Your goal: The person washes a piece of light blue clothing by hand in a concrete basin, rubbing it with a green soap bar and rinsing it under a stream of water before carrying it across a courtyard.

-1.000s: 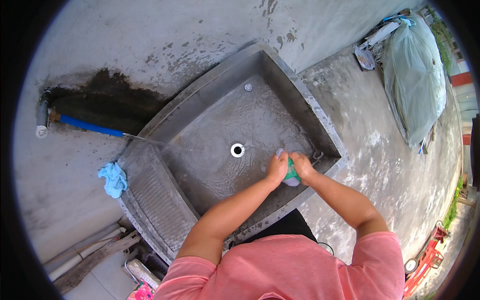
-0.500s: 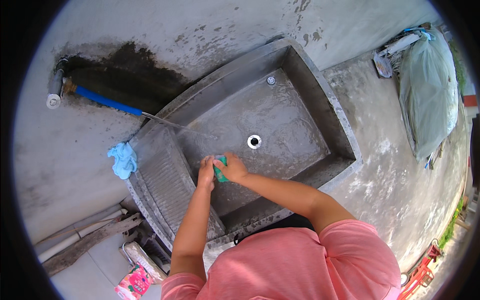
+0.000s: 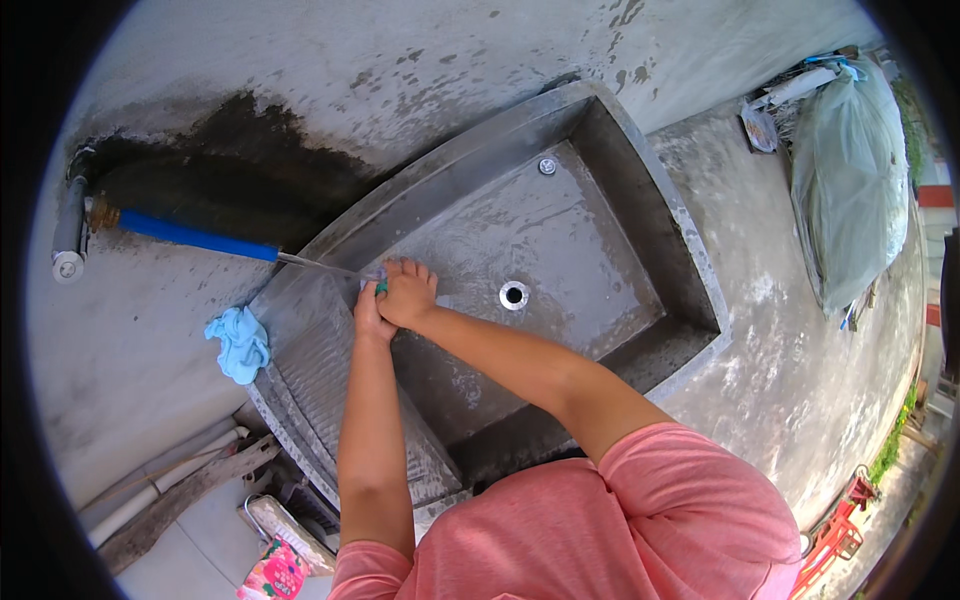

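fingers of the right hand (image 3: 408, 292) and left hand (image 3: 370, 318) curl tight round a small green object (image 3: 381, 288), mostly hidden. it sits under the thin stream from the blue hose (image 3: 195, 236), at the concrete sink's (image 3: 640, 190) left end.

Bright daylight falls evenly over my work — no harsh glare, only a soft sheen on the wet floor of the concrete sink (image 3: 590, 230). My forearms cast faint shadows into the basin. The fisheye bends the sink's straight rims and blacks out the corners. The centre is sharp — towards the rim detail smears.
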Tool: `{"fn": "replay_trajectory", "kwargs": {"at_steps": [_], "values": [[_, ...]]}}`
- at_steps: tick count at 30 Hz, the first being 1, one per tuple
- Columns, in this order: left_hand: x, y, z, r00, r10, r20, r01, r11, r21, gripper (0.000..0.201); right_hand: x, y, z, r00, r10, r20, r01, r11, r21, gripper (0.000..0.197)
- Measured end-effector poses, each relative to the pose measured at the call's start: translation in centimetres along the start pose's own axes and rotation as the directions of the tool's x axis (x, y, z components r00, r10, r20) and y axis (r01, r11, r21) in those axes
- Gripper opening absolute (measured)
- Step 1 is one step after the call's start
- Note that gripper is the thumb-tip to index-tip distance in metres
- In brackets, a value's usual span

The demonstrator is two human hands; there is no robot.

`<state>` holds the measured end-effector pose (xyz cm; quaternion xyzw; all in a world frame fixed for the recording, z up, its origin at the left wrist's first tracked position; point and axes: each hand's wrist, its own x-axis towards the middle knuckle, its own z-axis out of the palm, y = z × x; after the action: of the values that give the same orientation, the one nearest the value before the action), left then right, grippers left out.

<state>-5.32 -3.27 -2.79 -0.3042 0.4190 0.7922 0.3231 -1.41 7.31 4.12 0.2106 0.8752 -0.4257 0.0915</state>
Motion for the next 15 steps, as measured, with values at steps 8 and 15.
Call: {"fn": "replay_trajectory", "kwargs": {"at_steps": [8, 15], "values": [[0.9, -2.8, 4.0, 0.887, 0.458, -0.061, -0.287, 0.649, 0.704, 0.041, -0.6, 6.1, 0.1, 0.989, -0.147, 0.015, 0.146, 0.988, 0.041, 0.057], [1.5, -6.7, 4.3, 0.812, 0.559, 0.166, -0.016, -0.263, 0.965, 0.058, -8.1, 21.5, -4.6, 0.974, 0.07, 0.214, -0.026, 0.979, -0.201, 0.076]]}}
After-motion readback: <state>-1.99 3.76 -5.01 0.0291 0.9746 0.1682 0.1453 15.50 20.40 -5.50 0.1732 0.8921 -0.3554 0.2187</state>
